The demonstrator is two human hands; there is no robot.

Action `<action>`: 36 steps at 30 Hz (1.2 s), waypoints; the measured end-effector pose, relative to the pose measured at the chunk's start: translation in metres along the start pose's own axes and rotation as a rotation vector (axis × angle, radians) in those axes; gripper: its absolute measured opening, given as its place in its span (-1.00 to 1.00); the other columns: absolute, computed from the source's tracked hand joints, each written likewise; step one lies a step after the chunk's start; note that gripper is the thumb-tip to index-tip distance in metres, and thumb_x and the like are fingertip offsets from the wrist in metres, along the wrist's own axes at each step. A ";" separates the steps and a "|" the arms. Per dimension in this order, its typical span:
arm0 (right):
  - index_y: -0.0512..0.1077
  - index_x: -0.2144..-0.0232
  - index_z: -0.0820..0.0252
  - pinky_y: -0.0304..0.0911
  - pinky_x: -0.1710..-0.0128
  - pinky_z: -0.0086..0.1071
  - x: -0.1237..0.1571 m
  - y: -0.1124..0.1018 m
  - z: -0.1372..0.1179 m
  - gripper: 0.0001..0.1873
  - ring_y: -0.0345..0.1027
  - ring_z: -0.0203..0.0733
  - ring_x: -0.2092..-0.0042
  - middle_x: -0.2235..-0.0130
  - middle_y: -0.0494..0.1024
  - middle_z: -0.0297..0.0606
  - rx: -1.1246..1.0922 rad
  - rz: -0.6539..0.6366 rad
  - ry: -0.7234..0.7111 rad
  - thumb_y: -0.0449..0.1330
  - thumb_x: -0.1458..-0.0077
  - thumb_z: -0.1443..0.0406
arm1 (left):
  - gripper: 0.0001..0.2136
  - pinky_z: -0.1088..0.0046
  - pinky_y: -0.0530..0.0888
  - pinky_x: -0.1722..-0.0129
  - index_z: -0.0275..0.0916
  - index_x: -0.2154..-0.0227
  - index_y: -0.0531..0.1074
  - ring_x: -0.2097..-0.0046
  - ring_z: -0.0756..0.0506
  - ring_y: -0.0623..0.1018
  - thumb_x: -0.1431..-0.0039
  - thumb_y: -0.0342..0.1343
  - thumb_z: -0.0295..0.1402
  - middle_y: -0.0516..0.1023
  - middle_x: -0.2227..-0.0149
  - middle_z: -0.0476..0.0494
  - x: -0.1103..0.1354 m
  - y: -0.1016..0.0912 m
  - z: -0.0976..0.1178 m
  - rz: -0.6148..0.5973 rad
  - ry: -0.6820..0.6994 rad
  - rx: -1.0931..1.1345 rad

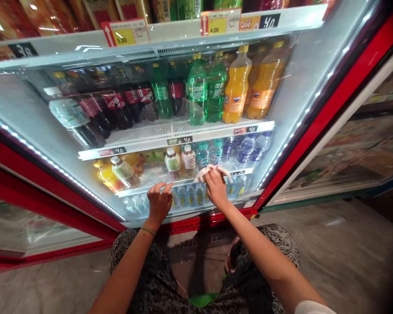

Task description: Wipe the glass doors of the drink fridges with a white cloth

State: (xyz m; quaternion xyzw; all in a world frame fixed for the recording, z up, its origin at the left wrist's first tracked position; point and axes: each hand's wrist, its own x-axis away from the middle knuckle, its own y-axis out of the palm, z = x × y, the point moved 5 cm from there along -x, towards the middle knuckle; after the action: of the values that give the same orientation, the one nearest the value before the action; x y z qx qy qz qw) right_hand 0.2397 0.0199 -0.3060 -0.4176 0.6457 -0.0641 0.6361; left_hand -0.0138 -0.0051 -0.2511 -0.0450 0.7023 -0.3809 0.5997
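Note:
My right hand (216,187) is closed on a pale cloth (203,174), pressed at the front edge of a low white shelf (137,188) in a lit drinks cooler. Some of the cloth spreads out on both sides of the fingers. My left hand (160,201) holds nothing; its fingers are bent and a little apart, with the tips by the same shelf edge. Whether they rest on it, I cannot tell. Just behind the hands stand two white-capped bottles (188,160) and several teal-capped bottles (203,153).
Above, a shelf carries cola bottles (116,102), green soda bottles (197,89) and orange soda bottles (237,87). Small water bottles (190,195) line the bottom. The cooler's red frame (317,117) borders the right side. My knees (278,244) are near the cooler's base.

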 end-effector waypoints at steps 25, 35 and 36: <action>0.41 -0.24 -0.02 0.26 -0.27 0.00 -0.118 -0.086 -0.012 -0.46 0.08 0.02 -0.42 -0.24 0.48 -0.17 0.179 0.009 -0.246 -0.04 -0.32 0.44 | -0.70 0.10 0.29 -0.10 -0.06 -0.06 0.55 -0.06 -0.28 0.39 -0.31 0.09 -0.36 0.48 -0.03 -0.27 -0.096 -0.046 0.029 0.106 -0.021 -0.026; 0.30 -0.31 -0.09 0.05 -0.38 0.24 -0.220 -0.225 0.056 -0.46 0.00 0.13 -0.45 -0.31 0.40 -0.29 0.343 0.347 -0.366 0.06 -0.33 0.30 | -0.62 0.09 0.28 -0.12 -0.01 -0.15 0.45 -0.11 -0.25 0.41 -0.29 0.18 -0.33 0.47 -0.10 -0.20 -0.245 -0.091 0.108 0.091 0.285 -0.096; 0.32 -0.30 -0.08 0.05 -0.42 0.09 -0.230 -0.236 0.049 -0.48 -0.02 0.03 -0.46 -0.32 0.39 -0.36 0.365 0.319 -0.532 0.06 -0.33 0.30 | -0.65 0.13 0.27 -0.12 -0.01 -0.10 0.49 -0.08 -0.23 0.41 -0.27 0.21 -0.36 0.49 -0.06 -0.17 -0.262 -0.099 0.113 0.085 0.307 -0.098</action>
State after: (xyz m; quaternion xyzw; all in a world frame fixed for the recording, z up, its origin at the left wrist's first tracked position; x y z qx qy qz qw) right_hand 0.3541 0.0333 0.0068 -0.1933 0.4925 0.0327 0.8480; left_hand 0.1191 0.0069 0.0205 0.0141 0.8046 -0.3229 0.4982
